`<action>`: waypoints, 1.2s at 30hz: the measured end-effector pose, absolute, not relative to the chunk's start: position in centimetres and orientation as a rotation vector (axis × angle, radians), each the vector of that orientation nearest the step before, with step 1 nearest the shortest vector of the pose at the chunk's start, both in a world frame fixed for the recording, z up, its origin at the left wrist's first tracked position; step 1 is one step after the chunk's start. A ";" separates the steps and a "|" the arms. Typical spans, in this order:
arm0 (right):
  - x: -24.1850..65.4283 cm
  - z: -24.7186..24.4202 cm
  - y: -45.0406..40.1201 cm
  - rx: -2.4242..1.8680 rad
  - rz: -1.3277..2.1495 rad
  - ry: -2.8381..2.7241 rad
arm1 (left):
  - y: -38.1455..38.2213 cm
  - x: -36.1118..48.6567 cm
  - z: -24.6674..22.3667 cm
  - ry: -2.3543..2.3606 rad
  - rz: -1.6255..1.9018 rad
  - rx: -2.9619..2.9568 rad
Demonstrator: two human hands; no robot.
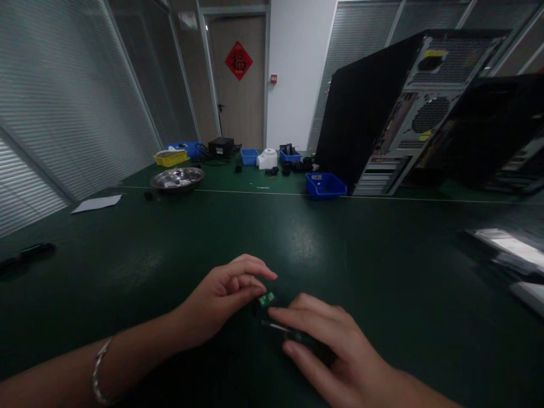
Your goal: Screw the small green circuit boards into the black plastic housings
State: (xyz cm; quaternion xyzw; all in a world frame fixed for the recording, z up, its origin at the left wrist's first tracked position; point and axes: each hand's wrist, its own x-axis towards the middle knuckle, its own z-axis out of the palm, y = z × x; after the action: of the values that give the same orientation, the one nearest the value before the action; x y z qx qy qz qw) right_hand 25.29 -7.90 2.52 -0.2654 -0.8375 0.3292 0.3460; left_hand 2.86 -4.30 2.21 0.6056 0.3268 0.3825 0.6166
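A small green circuit board (267,299) is at the fingertips of my left hand (238,286), whose thumb and fingers are closed on its left edge. My right hand (327,340) grips a dark-handled screwdriver (300,336) between thumb and fingers, its thin metal shaft pointing left, just below the board. The right index fingertip is close beside the board's lower right edge; whether it touches cannot be made out. Both hands are low over the dark green table (212,226).
At the back stand a metal bowl (177,178), a yellow bin (171,158), a blue bin (326,186), a white device (267,159) and a large black computer case (369,107). White paper (97,203) lies left; blurred pale items (510,243) lie right.
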 end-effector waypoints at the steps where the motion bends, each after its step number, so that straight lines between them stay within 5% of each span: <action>1: 25.3 2.6 -8.0 -0.688 0.846 -2.201 | -4.3 2.9 2.3 0.756 0.866 1.375; 14: 25.5 0.7 -6.7 -0.764 0.663 -2.189 | -4.3 2.9 1.4 0.680 0.884 1.279; 36: 25.4 0.7 -6.8 -0.905 0.816 -2.043 | -4.6 2.3 2.1 0.847 0.988 2.025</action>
State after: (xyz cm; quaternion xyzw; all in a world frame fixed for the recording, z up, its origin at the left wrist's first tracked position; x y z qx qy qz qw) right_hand 25.44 -6.78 0.65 -0.3531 -0.7971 0.3184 0.3723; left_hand 2.26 -4.61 2.08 0.7852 0.3283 0.3831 0.3590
